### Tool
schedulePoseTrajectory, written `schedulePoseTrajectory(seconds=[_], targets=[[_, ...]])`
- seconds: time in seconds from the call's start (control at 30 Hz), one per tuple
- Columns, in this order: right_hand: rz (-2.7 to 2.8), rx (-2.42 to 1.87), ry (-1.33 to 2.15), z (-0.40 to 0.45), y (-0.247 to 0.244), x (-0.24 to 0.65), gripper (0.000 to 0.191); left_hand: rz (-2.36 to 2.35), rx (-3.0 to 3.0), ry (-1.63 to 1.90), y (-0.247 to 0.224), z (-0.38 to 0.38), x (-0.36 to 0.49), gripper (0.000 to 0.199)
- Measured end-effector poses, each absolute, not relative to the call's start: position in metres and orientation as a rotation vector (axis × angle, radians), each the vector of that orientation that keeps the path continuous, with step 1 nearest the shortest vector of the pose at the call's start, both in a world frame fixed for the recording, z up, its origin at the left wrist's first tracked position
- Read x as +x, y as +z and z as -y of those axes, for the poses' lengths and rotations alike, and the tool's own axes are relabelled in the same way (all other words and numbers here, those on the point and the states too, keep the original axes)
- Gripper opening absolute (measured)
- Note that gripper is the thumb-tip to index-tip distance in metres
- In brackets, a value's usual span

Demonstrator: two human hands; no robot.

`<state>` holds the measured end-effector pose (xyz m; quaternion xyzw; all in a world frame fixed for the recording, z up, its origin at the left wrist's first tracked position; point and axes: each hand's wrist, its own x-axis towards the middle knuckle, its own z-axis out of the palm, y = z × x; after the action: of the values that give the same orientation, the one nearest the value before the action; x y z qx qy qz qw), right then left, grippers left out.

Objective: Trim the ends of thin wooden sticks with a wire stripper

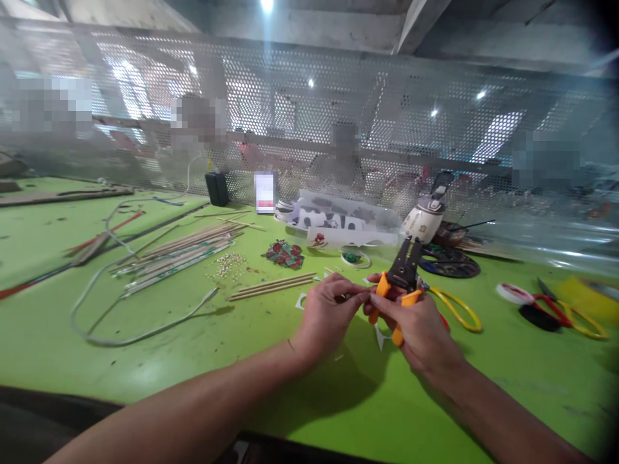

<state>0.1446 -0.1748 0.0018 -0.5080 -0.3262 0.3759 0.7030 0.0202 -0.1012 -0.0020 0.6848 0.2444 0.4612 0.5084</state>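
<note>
Both of the hands I am working through meet above the glossy green worktop (159, 361), near its front edge. Bare and ungloved, the right hand (425, 328) grasps a pair of hand pliers with orange grips and a flat black metal head (405, 267); the pliers stand tilted with the head pointing away from me, one grip running between the fingers. The left hand (329, 309) has its thumb and forefinger drawn together, the tips against those of the right hand, just beside the nearer grip. I cannot tell from my view whether something small is pinched between them.

Just right of the right hand I see a yellow loop-shaped handle (476, 327), the rest of it partly hidden. Farther right lie scissors with red and yellow handles (585, 327) and a flat white ring (513, 293). Beyond the pliers are a flat black disc (449, 263) and a white bottle with a dark top (422, 222).

Left of the left hand, I have a few pale wooden sticks (272, 286) lying side by side, a scatter of small pale beads (227, 264) and, past them, a larger bundle of thin sticks (184, 248). A white cable (145, 336) curves around that side.
</note>
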Motion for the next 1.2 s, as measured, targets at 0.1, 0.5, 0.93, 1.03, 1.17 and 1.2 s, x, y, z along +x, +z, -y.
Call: schedulePoseTrajectory(seconds=[0.1, 0.5, 0.93, 1.03, 1.17, 1.2], targets=[[0.685, -1.132, 0.872, 0.176, 0.004, 0.143, 0.048, -0.579, 1.820, 1.155, -0.001, 0.102, 0.017, 0.009], [0.667, -1.146, 0.840, 0.176, 0.008, 0.139, 0.049, -0.697, 1.955, 1.155, 0.004, 0.098, 0.017, 0.010], [0.655, -1.072, 0.821, 0.178, 0.010, 0.134, 0.041, -0.633, 1.776, 1.195, 0.010, 0.101, 0.013, 0.006], [0.673, -1.075, 0.819, 0.180, 0.009, 0.134, 0.041, -0.597, 1.834, 1.245, 0.012, 0.102, 0.012, 0.011], [0.810, -1.088, 0.837, 0.180, 0.006, 0.140, 0.042, -0.594, 1.795, 1.208, 0.019, 0.098, 0.010, 0.008], [0.865, -1.115, 0.827, 0.180, 0.005, 0.143, 0.042, -0.605, 1.750, 1.183, 0.021, 0.095, 0.010, 0.008]])
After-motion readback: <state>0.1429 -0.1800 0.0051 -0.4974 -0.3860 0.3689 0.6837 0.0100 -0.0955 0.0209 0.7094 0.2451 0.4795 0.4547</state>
